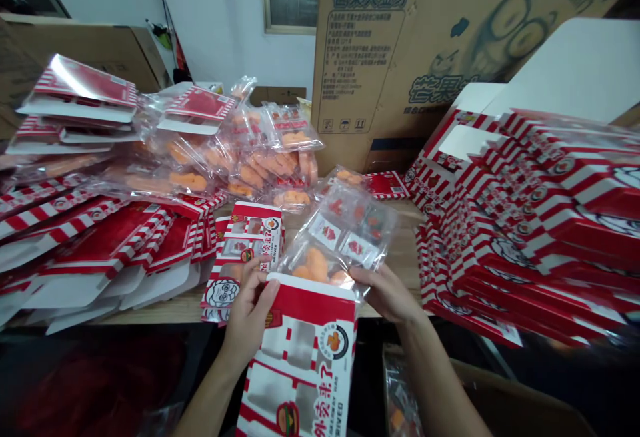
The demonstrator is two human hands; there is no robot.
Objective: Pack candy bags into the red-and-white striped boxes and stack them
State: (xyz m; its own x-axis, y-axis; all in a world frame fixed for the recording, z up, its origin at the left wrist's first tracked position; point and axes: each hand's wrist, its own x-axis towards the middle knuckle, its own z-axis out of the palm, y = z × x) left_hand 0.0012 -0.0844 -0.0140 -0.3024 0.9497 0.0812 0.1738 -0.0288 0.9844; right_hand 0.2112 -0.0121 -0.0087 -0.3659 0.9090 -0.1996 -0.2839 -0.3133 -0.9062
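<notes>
My left hand (249,314) grips the open top edge of a red-and-white striped paper box (303,364) held upright in front of me. My right hand (385,290) holds the lower edge of a clear plastic packet (345,234) with orange pieces and small red sachets inside. The packet's lower end sits in the mouth of the box. Both hands are closed around what they hold. Another filled striped box (245,250) lies on the wooden table just behind my left hand.
Flat striped boxes are piled at the left (90,250) and stacked at the right (540,224). Several clear packets of orange pieces (240,157) are heaped at the back. A large brown carton (400,44) stands behind. The wooden table edge (165,310) is near me.
</notes>
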